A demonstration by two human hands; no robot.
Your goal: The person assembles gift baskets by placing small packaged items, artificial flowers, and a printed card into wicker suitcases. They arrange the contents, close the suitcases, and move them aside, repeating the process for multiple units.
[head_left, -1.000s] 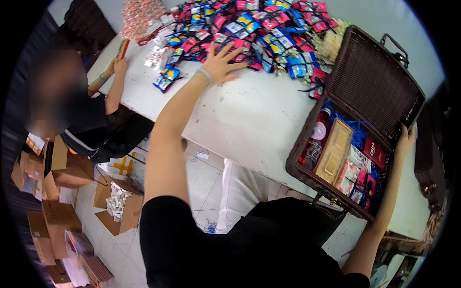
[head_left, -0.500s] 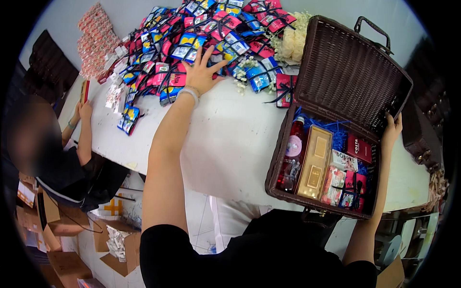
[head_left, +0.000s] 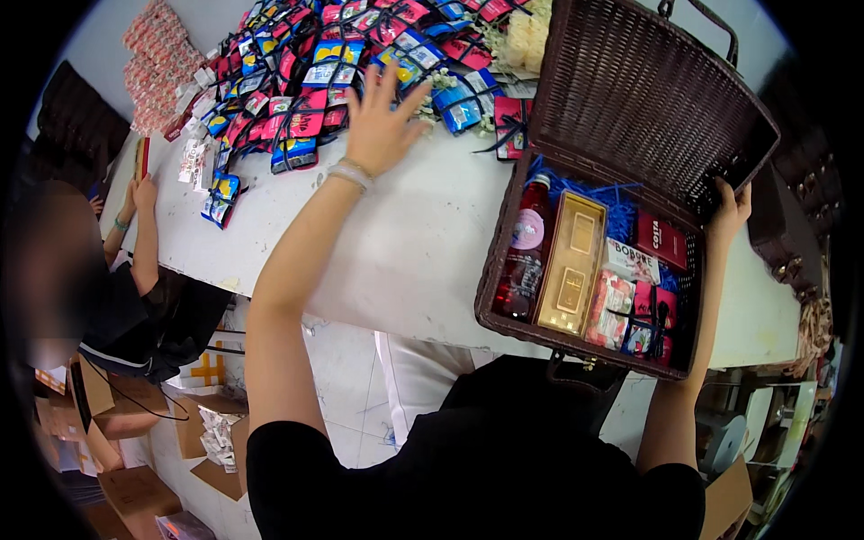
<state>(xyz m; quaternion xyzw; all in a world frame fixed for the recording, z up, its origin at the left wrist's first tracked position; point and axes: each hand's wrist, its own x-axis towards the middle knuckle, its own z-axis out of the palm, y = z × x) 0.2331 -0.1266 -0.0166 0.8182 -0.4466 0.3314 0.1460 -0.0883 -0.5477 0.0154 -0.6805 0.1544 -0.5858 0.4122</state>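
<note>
My left hand (head_left: 385, 130) is empty, its fingers spread at the near edge of a heap of red and blue packet bundles (head_left: 297, 115) tied with dark ribbon. At the right, my right hand (head_left: 731, 212) grips the side of an open dark brown wicker suitcase (head_left: 630, 90) near the lid's corner; some fingers are hidden behind it. Inside the suitcase lie a bottle of red drink (head_left: 525, 256), a gold box (head_left: 571, 265), a dark red box (head_left: 661, 241), a small white box (head_left: 631, 259), a pink floral packet (head_left: 611, 310), a ribboned bundle (head_left: 652, 324) and blue shredded paper (head_left: 619, 214).
Cream flowers (head_left: 526, 40) and a ribboned red bundle (head_left: 512, 128) lie behind the suitcase on the white table (head_left: 414, 234). Pink floral packets (head_left: 162, 63) are stacked far left. A co-worker (head_left: 135, 279) sits at the left. Cardboard boxes (head_left: 135, 495) stand on the floor.
My left hand has drawn back slightly from the heap, toward me and to the right, with fingers still spread. The view has shifted a little. My right hand keeps its grip on the suitcase.
</note>
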